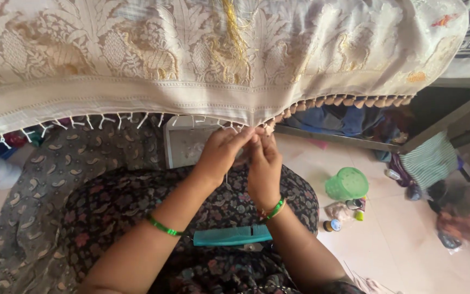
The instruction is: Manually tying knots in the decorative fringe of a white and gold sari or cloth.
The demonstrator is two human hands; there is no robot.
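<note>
A cream cloth (202, 60) with gold woven patterns hangs over a raised edge in front of me. Its lower border carries white thread fringe (91, 121) on the left and finished beige tassels (349, 101) on the right. My left hand (221, 152) and my right hand (264, 163) meet at the border, fingers pinched on fringe threads where the tassels end. Both wrists wear green bangles. A teal comb (232, 236) lies on my lap, below the right wrist.
A green plastic cup (347, 184) lies on the pale floor at right, with small thread spools (332, 225) and bits beside it. A metal frame (436, 122) with piled clothes stands at the right. A white box (183, 147) sits behind my hands.
</note>
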